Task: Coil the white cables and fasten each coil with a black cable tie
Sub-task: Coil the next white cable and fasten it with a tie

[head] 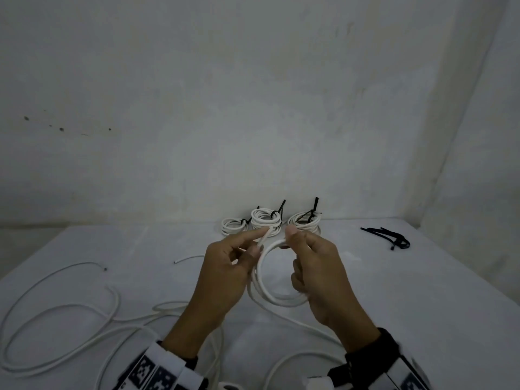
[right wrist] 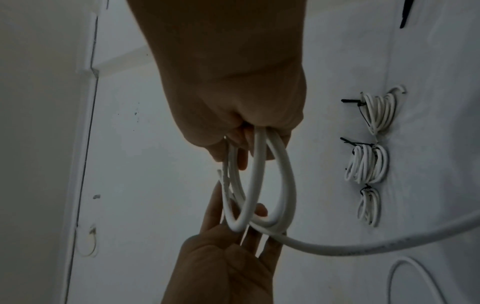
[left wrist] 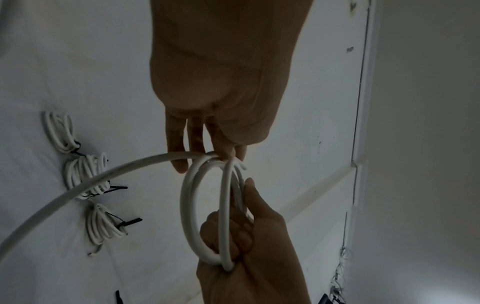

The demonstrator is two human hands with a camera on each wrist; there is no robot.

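White cable (head: 260,274) is being wound: 2 or 3 loops hang above the tabletop (head: 394,277), between both hands. Right hand (head: 318,274) has its fingers clamped on the loops; left hand (head: 225,273) pinches the cable near its end. Next, I judge, more slack must be laid on.

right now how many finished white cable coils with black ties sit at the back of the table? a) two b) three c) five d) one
b: three tied white cable coils sit in a row by the wall, beyond the hands winding a fourth.
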